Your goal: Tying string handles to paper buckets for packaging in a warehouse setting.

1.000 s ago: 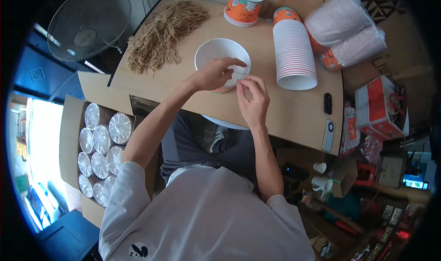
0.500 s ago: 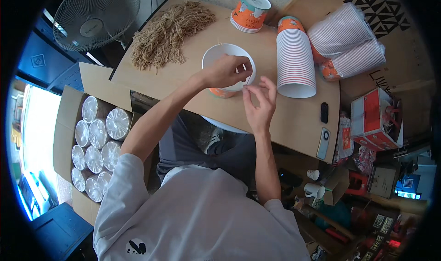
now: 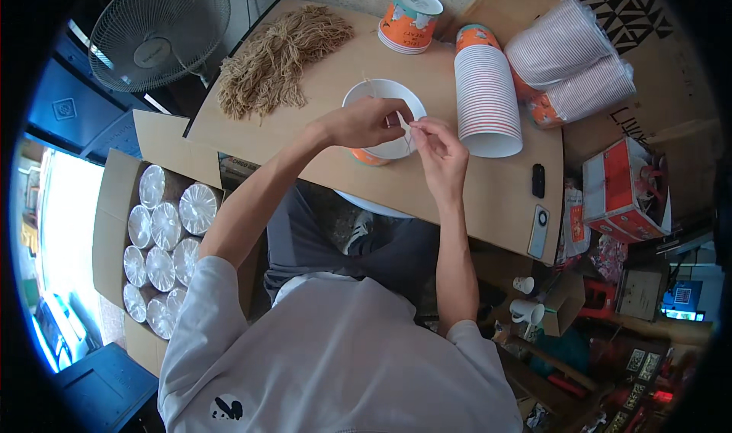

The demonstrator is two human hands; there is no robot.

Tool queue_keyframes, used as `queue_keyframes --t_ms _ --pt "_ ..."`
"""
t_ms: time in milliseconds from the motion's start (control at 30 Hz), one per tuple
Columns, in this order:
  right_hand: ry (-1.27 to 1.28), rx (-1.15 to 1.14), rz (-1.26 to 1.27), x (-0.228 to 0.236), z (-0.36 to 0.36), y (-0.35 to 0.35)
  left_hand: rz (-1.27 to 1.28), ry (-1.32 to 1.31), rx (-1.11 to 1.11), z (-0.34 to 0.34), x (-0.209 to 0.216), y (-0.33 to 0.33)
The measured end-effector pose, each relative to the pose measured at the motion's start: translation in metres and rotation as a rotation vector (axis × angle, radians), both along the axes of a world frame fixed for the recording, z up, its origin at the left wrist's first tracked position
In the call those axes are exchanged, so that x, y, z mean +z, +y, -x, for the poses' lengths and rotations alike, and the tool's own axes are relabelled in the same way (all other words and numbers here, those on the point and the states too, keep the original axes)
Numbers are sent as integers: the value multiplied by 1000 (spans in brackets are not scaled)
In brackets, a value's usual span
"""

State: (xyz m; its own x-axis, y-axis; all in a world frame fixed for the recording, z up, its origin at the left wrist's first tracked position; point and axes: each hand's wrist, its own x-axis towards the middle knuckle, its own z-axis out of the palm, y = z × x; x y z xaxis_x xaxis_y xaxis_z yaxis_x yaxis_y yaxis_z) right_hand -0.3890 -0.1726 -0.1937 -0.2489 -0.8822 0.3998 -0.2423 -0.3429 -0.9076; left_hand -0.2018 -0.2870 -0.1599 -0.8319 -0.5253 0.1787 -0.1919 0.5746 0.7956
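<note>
One round paper tub (image 3: 396,90), white inside, orange outside, stands just below the fingers. The right hand's (image 3: 444,155) fingertips pinch narrowly beside the curled left hand (image 3: 372,123); any grip is unclear. Leftward beyond them lies stringy tan fibre (image 3: 282,63); rightward, nested white paper tubs (image 3: 488,97).

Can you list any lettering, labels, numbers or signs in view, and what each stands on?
I don't copy wording out; I can only say where it shows.
Stacked orange tubs, back: dark lettering.
Brown cardboard, right: large dark characters.
Red-and-white box: print too small to read.
Open tub, centre: orange side mostly hidden, nothing legible.
</note>
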Motion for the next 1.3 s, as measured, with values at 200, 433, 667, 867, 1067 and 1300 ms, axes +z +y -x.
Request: queue_keyframes --t_ms 200,433,667,867,1067,1300 --pt "-6 71 -39 17 4 3 13 -101 -40 -13 8 -11" --pt "-54 167 -231 25 -2 5 67 -188 -30 -10 18 -8" --pt "-107 147 -239 27 1 4 -416 -4 -76 -6 6 6" --pt "-119 106 -212 18 3 2 -372 5 -55 -4 3 6" --pt "-265 105 -176 -2 5 0 -359 22 -24 -3 -3 3" --pt "-65 -222 -80 -11 -13 5 -229 -1 103 -1 5 4"
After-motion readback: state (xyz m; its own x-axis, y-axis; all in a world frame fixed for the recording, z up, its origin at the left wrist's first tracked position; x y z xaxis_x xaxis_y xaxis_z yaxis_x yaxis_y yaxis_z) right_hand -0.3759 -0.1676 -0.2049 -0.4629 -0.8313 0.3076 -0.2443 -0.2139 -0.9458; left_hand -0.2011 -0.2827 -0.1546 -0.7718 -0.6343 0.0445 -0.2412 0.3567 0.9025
